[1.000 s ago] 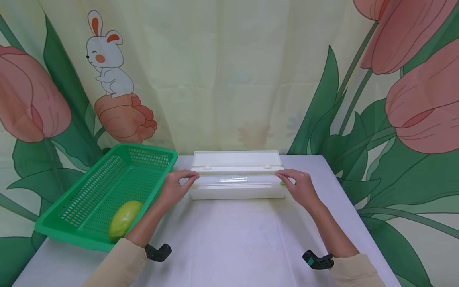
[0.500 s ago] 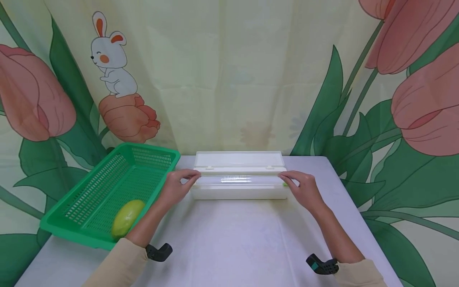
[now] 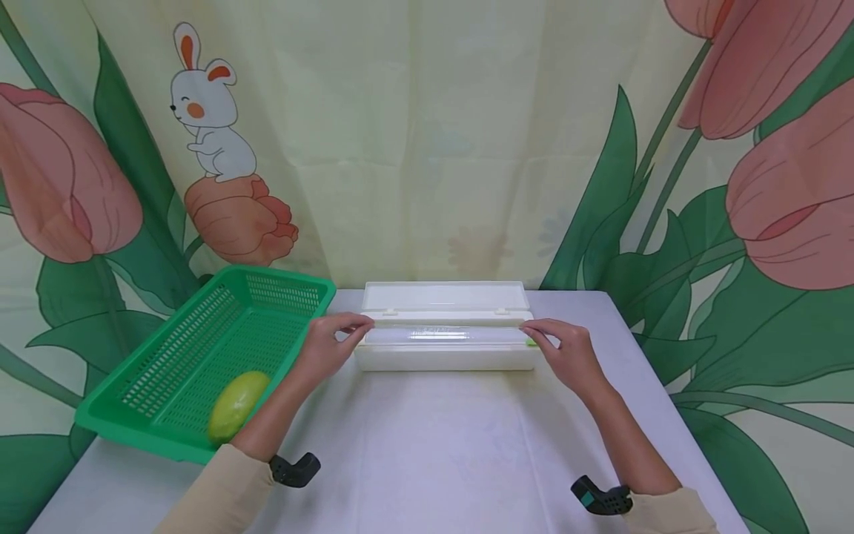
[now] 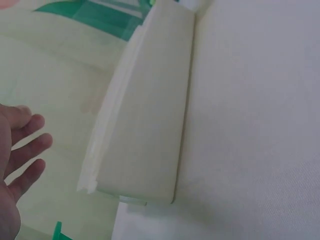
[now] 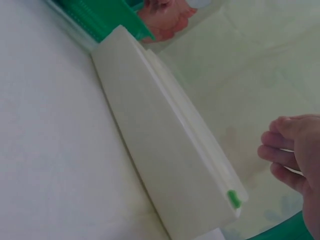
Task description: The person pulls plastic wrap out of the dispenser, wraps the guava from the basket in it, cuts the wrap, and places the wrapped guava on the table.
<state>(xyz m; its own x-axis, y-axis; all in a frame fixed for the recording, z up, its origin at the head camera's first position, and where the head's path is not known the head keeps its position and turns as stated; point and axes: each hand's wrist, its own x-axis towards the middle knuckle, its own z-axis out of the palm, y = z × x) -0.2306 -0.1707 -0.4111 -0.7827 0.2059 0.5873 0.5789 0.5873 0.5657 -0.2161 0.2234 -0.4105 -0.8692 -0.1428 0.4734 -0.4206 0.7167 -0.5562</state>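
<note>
A long white cling film dispenser [image 3: 444,360] lies across the far part of the table, its lid [image 3: 445,296] raised at the back. Inside it shows a shiny roll of clear cling film [image 3: 440,336]. My left hand [image 3: 327,345] pinches the film's left edge between thumb and forefinger, just above the box's left end. At the right end my right hand [image 3: 565,352] makes the same pinch. In the left wrist view the other fingers of the left hand [image 4: 20,155] are spread; those of the right hand [image 5: 295,150] bend loosely. The film at the fingertips is barely visible.
A green plastic basket [image 3: 160,443] stands on the left, with a yellow-green mango-like fruit [image 3: 236,406] in its near corner beside my left forearm. A small green tab [image 5: 233,199] sits at the dispenser's right end. A printed curtain [image 3: 427,148] hangs behind the white-covered table [image 3: 447,460].
The head view has shifted slightly, so everything sits a little further right. Both hands keep their pinch over the dispenser with hardly any movement.
</note>
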